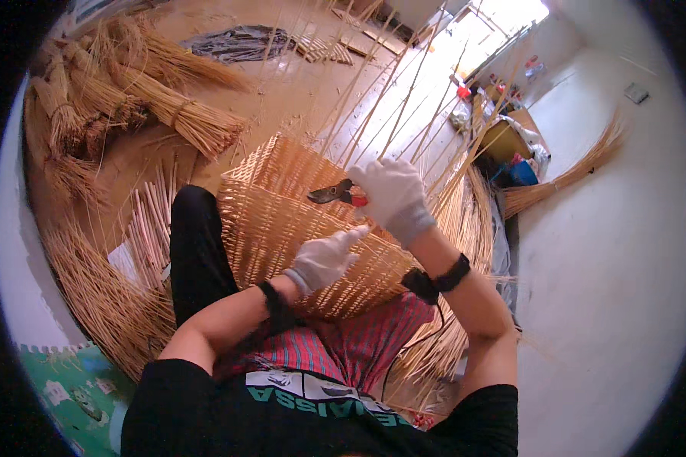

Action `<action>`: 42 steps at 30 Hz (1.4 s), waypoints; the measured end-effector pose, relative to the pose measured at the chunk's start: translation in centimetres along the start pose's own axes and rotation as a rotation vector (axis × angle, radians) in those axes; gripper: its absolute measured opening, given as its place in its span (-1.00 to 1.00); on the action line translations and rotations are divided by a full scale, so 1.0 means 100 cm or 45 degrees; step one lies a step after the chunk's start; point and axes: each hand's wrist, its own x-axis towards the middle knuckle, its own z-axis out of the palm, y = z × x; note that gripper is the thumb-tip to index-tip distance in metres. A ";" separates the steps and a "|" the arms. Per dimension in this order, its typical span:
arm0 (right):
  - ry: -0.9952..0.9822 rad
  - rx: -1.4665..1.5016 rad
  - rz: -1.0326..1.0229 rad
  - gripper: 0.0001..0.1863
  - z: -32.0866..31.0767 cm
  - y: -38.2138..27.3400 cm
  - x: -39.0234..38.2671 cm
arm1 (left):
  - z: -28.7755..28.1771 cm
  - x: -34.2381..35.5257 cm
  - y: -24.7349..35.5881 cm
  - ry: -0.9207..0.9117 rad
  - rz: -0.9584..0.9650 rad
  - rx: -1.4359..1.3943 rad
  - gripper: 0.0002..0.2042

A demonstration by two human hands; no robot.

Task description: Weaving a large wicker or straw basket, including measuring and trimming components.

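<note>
A woven wicker basket [263,221] leans on my lap, with long loose canes [404,99] standing up from its far rim. My right hand [395,196], in a white glove, is closed around pruning shears [334,192] with a red and black handle. Their dark blades point left over the basket's opening. Several upright canes pass close behind that hand; whether it also grips one I cannot tell. My left hand [326,260], also gloved, rests against the basket's near wall. Its index finger stretches toward the near rim, and the other fingers are slightly bent.
Tied bundles of straw-coloured canes [168,107] lie on the floor at the far left. Loose canes [99,289] spread beside my left leg, and more canes [465,221] lie to my right. A yellow container [504,145] stands near the right wall beside a leaning bundle [575,177].
</note>
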 end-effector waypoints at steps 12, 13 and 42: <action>-0.124 -0.296 -0.258 -0.94 0.043 -0.032 0.061 | 0.016 0.048 0.005 0.136 0.121 0.587 -0.84; -0.210 -0.281 -0.230 -0.94 0.040 -0.033 0.060 | 0.014 0.049 0.011 0.056 0.163 0.602 -0.85; -0.205 -0.369 -0.300 -0.93 0.037 0.032 -0.004 | 0.093 0.057 0.034 -0.297 0.001 0.336 -0.70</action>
